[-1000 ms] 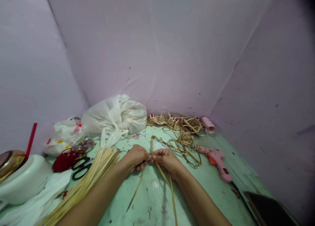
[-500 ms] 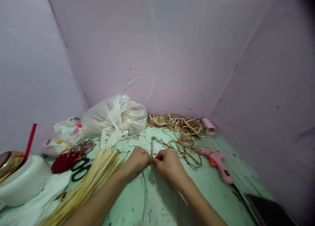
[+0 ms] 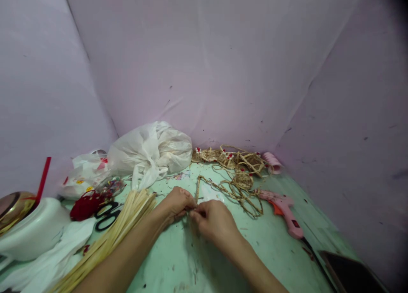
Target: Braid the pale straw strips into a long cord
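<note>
Looking down on pale green tabletop (image 3: 168, 263) across lwr half of frame, scuffed & specked w/ dark bits. Hemmed in by lilac walls (image 3: 204, 72) w/ stray marks, meeting at seams toward upper L & upper R. At ctr, just below mid-frame, pinching end of straw braid (image 3: 198, 189) w/ curled fingers of L hand (image 3: 179, 203) & R hand (image 3: 212, 220), close together; can't tell exact grip btwn fingertips. Can follow braid up a bit, then off R into loose loops. Along back wall, ctr-L: white plastic bag (image 3: 149, 152); ctr-R: woven straw pieces (image 3: 210, 155) w/ red & white beads, then pink spool (image 3: 272, 162). On R: pink glue gun (image 3: 288, 214). On L: pale straw strips (image 3: 130, 212), black scissors (image 3: 106, 216), white container (image 3: 35, 229) by lwr L edge.

Vs 1 s ago: has R hand turned more knuckles-up, slightly further L; shows just faint blur below hands in place of crisp loose strands. Otherwise matches, bar slight shift of whole view.
</note>
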The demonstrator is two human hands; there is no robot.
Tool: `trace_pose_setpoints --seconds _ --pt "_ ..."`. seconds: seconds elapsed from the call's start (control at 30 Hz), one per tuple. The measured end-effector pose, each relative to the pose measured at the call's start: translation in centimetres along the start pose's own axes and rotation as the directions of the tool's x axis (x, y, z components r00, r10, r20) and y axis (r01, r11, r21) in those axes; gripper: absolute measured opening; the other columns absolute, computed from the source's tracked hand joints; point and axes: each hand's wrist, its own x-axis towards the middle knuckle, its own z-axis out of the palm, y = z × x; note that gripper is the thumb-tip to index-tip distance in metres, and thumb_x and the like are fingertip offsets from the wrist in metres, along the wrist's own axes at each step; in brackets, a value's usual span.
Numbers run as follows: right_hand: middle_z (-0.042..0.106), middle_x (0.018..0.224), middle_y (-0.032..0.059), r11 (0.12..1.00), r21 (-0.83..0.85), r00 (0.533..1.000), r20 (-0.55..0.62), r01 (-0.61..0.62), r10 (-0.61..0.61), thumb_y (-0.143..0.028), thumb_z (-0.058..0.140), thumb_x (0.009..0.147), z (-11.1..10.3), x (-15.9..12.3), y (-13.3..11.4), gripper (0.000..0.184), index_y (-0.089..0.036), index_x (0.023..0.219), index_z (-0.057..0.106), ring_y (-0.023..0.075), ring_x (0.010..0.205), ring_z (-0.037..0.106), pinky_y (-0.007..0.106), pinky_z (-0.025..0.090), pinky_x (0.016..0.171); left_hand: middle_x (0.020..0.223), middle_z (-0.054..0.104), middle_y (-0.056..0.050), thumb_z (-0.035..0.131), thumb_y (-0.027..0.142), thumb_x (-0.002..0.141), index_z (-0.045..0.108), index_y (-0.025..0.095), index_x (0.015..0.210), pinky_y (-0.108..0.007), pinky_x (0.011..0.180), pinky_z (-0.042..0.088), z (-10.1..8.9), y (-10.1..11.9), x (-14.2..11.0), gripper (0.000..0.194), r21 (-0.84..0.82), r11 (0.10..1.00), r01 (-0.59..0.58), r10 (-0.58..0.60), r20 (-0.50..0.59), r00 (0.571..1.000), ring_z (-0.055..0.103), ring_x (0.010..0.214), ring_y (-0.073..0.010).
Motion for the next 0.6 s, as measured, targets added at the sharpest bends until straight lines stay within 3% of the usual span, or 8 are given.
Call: trace_pose_setpoints --seconds 0.1,0.13,0.17,0.23,0.27,0.33,0.47,0.6 --pt "0.063 0.063 0.0056 0.993 0.104 0.985 -0.16 -0.05 0.066 -0.024 0.05 0.073 -0.8 1.4 1.0 0.019 -0.017 0.065 0.066 0.0134 0.055 0.047 0.025 0.025 0.051 0.034 0.032 0.008 0.053 0.018 0.047 0.046 0.014 0.043 -0.019 0.032 0.01 -0.4 0.0 0.2 0.009 -0.016 1.0 -0.013 0.014 0.047 0.999 0.019 0.03 -0.0015" --pt "0.063 0.064 0.0048 0.983 0.179 0.986 -0.151 -0.049 0.076 -0.023 0.049 0.073 -0.7 1.9 1.3 0.019 -0.016 0.066 0.065 0.0134 0.057 0.049 0.024 0.026 0.052 0.035 0.032 0.008 0.053 0.019 0.047 0.046 0.014 0.044 -0.019 0.032 0.009 -0.6 0.0 0.2 0.009 -0.026 1.0 -0.013 0.015 0.061 0.998 0.019 0.03 -0.0014" --pt "0.061 0.061 0.0039 0.958 0.281 0.991 -0.093 -0.063 0.092 -0.022 0.049 0.072 -0.4 2.3 1.5 0.018 -0.016 0.064 0.063 0.0129 0.056 0.049 0.023 0.028 0.051 0.036 0.033 0.007 0.052 0.018 0.047 0.047 0.014 0.045 -0.018 0.032 0.01 -0.6 -0.1 0.3 0.007 -0.031 0.999 -0.011 0.014 0.069 0.998 0.02 0.03 -0.0015" --pt "0.056 0.051 0.002 0.849 0.49 0.979 0.131 -0.198 0.154 -0.022 0.046 0.072 0.6 3.0 1.7 0.02 -0.015 0.057 0.058 0.0108 0.047 0.046 0.022 0.027 0.046 0.036 0.034 0.007 0.05 0.017 0.048 0.048 0.014 0.047 -0.018 0.032 0.01 -0.7 -0.1 0.3 0.003 -0.017 1.0 -0.012 0.013 0.066 0.998 0.02 0.03 -0.002" --pt "0.053 0.048 0.001 0.785 0.549 0.956 0.221 -0.287 0.194 -0.022 0.045 0.071 1.2 3.1 1.8 0.021 -0.015 0.055 0.056 0.0096 0.042 0.043 0.022 0.026 0.044 0.035 0.033 0.007 0.049 0.016 0.048 0.048 0.014 0.047 -0.018 0.032 0.011 -0.7 -0.1 0.3 0.002 0.003 1.0 -0.013 0.012 0.059 0.998 0.02 0.03 -0.0022" --pt "0.045 0.041 -0.0019 0.729 0.581 0.929 0.293 -0.362 0.228 -0.021 0.046 0.069 2.1 3.2 1.9 0.019 -0.015 0.053 0.053 0.007 0.036 0.034 0.021 0.021 0.04 0.033 0.029 0.008 0.047 0.015 0.049 0.047 0.014 0.046 -0.019 0.032 0.012 -0.6 0.0 0.2 0.002 0.067 0.998 -0.015 0.012 0.042 0.999 0.018 0.029 -0.0027" --pt "0.032 0.036 -0.0064 0.759 0.575 0.951 0.226 -0.305 0.211 -0.02 0.051 0.063 2.8 3.1 2.4 0.016 -0.015 0.048 0.049 0.0043 0.035 0.022 0.022 0.013 0.039 0.031 0.026 0.008 0.045 0.012 0.048 0.048 0.014 0.044 -0.02 0.034 0.014 -0.3 0.4 -0.1 0.006 0.249 0.968 -0.025 0.023 0.011 1.0 0.02 0.03 -0.0039" --pt "0.035 0.039 -0.0065 0.722 0.633 0.96 0.198 -0.28 0.199 -0.02 0.052 0.063 2.6 2.8 2.5 0.012 -0.014 0.053 0.052 0.0047 0.037 0.025 0.022 0.016 0.041 0.033 0.036 0.004 0.047 0.016 0.052 0.053 0.013 0.044 -0.02 0.037 0.019 -0.5 0.9 -0.7 0.01 0.487 0.871 -0.066 0.07 0.011 0.998 0.028 0.033 -0.0059"
